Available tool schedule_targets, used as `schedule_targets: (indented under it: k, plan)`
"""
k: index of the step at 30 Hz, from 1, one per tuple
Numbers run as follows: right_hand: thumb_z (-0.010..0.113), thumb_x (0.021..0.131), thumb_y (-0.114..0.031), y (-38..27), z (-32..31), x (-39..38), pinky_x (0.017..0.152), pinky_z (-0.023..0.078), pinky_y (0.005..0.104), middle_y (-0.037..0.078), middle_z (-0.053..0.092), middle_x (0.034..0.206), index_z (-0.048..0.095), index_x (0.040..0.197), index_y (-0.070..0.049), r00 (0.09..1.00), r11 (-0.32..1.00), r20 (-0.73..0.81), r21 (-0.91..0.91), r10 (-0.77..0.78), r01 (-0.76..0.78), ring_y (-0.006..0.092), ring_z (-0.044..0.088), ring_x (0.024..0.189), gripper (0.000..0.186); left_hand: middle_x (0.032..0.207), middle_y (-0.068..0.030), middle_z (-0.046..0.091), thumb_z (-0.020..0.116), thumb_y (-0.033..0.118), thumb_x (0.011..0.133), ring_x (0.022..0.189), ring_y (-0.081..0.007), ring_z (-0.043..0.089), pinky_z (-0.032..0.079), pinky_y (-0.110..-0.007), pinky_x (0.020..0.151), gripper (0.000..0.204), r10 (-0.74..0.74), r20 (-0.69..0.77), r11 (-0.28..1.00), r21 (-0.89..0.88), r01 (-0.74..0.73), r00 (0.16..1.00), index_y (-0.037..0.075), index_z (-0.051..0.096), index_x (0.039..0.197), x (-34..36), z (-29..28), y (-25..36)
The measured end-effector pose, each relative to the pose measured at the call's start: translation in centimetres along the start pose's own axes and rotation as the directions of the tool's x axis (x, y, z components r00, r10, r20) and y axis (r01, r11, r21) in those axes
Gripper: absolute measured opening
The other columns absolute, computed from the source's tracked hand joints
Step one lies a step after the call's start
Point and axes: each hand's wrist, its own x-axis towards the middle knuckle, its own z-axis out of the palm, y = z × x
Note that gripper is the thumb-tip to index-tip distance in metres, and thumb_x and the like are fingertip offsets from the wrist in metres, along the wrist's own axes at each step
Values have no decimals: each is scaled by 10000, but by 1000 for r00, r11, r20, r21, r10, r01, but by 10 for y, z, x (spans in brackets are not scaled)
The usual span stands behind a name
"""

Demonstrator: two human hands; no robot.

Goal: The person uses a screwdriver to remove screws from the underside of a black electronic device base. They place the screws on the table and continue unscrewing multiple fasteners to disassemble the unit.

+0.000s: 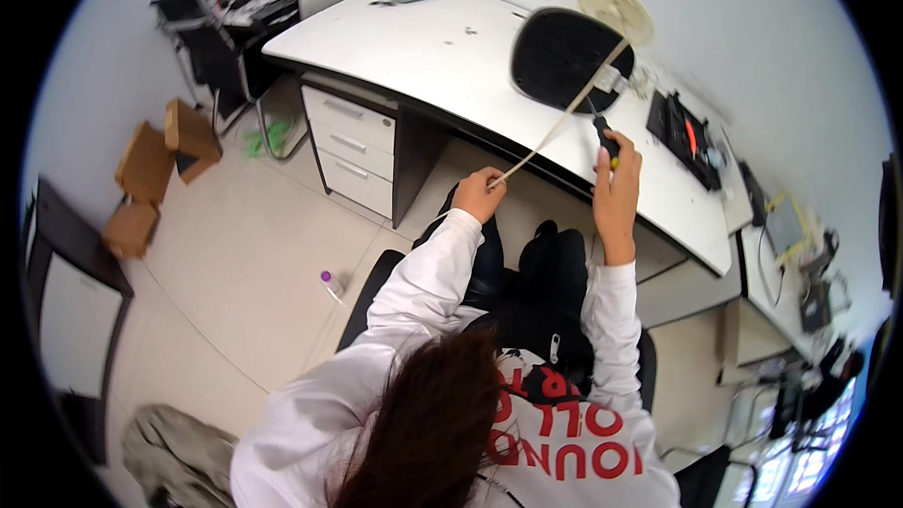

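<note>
My left hand is closed around a long thin cream cord or strip. From there it runs taut up to the right, across the near edge of the table and over a black rounded panel. In my right hand is a screwdriver with a dark and yellow handle, its thin shaft pointing away from me towards the panel. A small white piece sits at the panel's right side, by the cord. Whether the screwdriver tip touches anything cannot be made out.
Behind the panel stands a cream round fan-like object. An open black tool case lies to its right on the white table. A drawer unit stands under the table. Cardboard boxes and a small purple-capped bottle are on the floor.
</note>
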Motion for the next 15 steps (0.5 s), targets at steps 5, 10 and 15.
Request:
schedule_targets:
  k: [5, 10, 15]
  plan:
    - [360, 960, -186, 5, 4, 3, 605, 479, 271, 174, 402, 1128, 388, 1288, -54, 1000, 995, 16, 100, -12, 10, 186, 577, 732, 355, 847, -143, 659, 594, 279, 758, 797, -325, 628, 494, -400, 731, 254, -114, 33, 991, 78, 111, 993, 97, 644, 928, -2, 5, -6]
    - [355, 965, -201, -2, 8, 4, 500, 466, 245, 146, 404, 1093, 345, 1323, -72, 998, 985, 55, 171, 4, -14, 157, 583, 696, 381, 895, -119, 665, 579, 297, 768, 858, -298, 631, 500, -385, 781, 310, -182, 31, 981, 72, 179, 983, 130, 607, 1028, -8, 0, -9]
    - [340, 964, -225, -4, 7, 2, 487, 467, 233, 148, 410, 1198, 311, 1334, -70, 998, 991, 54, 129, -38, 31, 153, 583, 702, 402, 856, -97, 626, 529, 200, 838, 783, -246, 619, 494, -346, 717, 255, -115, -351, 962, -272, 16, 929, 61, 529, 1051, 1, 14, -14]
